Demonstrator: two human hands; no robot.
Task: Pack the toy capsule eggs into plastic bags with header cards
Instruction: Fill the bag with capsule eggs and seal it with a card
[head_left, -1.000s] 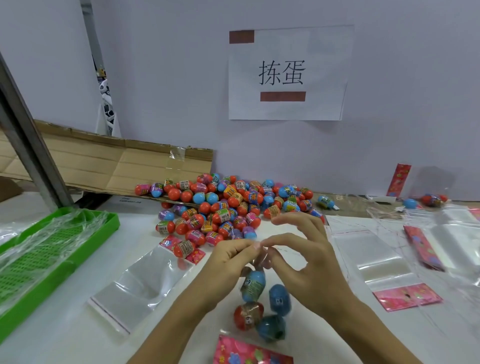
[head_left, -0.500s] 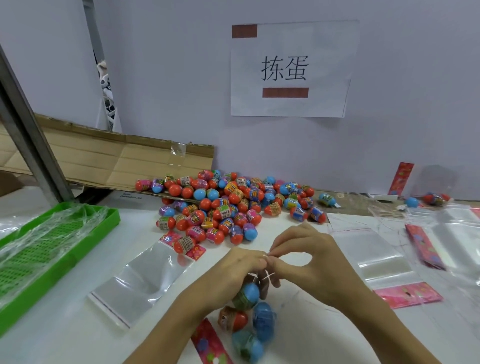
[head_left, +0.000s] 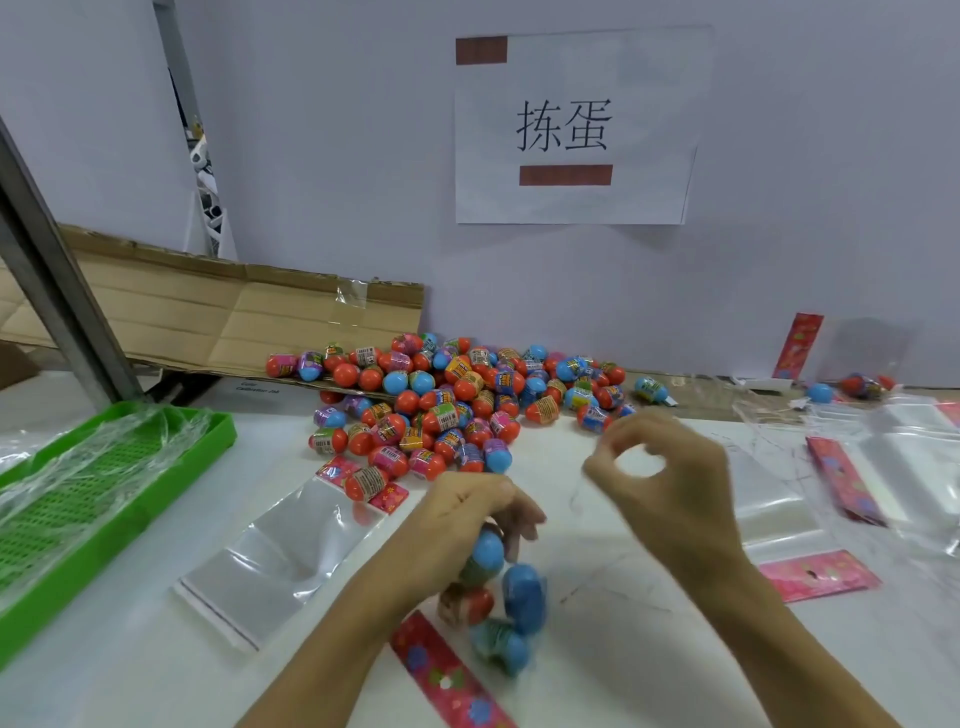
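My left hand (head_left: 467, 514) grips the top of a clear plastic bag (head_left: 519, 597) that hangs below it with several blue and orange capsule eggs inside. The bag's pink flowered header card (head_left: 447, 675) lies at its lower end, on the table. My right hand (head_left: 670, 488) is raised to the right of the bag and is blurred. Its thumb and forefinger are pinched together on a thin clear strip (head_left: 577, 491) that trails down faintly. A big pile of loose capsule eggs (head_left: 457, 395) lies behind both hands.
An empty clear bag with a pink header card (head_left: 275, 556) lies left of my hands, one egg on its card. A green tray (head_left: 104, 499) lined with plastic sits at the far left, flattened cardboard (head_left: 208, 317) behind it. More empty bags (head_left: 769, 499) and cards (head_left: 818, 574) lie to the right.
Both hands were pinched together at the bag's mouth. My right hand has pulled away up and to the right, while my left hand keeps holding the filled bag.
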